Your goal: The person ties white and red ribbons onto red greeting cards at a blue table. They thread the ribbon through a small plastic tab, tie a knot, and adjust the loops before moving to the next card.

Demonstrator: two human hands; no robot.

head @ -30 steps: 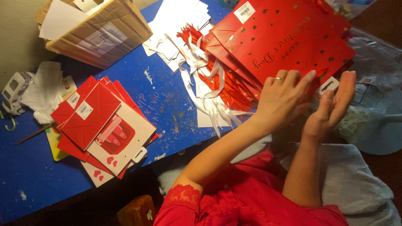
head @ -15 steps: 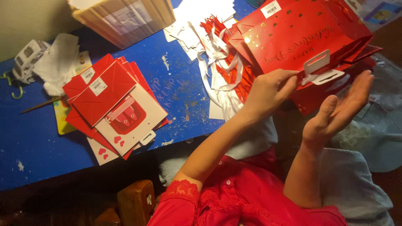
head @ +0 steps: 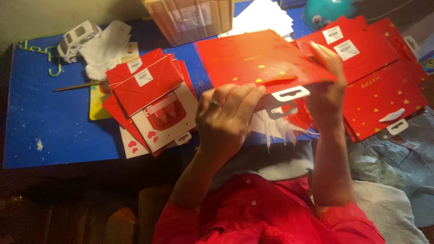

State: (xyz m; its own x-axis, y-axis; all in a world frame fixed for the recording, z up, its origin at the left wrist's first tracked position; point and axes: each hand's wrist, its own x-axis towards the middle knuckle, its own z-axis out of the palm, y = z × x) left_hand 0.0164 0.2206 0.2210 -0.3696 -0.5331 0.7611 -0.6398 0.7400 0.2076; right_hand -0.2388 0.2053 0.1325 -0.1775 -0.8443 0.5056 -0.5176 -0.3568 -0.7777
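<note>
Blue desk [head: 54,117] beneath; red gift bag [head: 257,58] now lifted off right-hand stack [head: 384,99], gripped by left hand [head: 228,115] and right hand [head: 327,86], fingers closed on its edges.

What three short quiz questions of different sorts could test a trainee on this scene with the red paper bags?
1. True or false: both hands hold the raised red bag.
2. Which lies nearest the toy car? A) white crumpled cloth B) teal round object C) cardboard box
3. What colour is the table?

Key
1. True: the left hand grips its lower edge, the right hand its right end.
2. A
3. Blue
</note>
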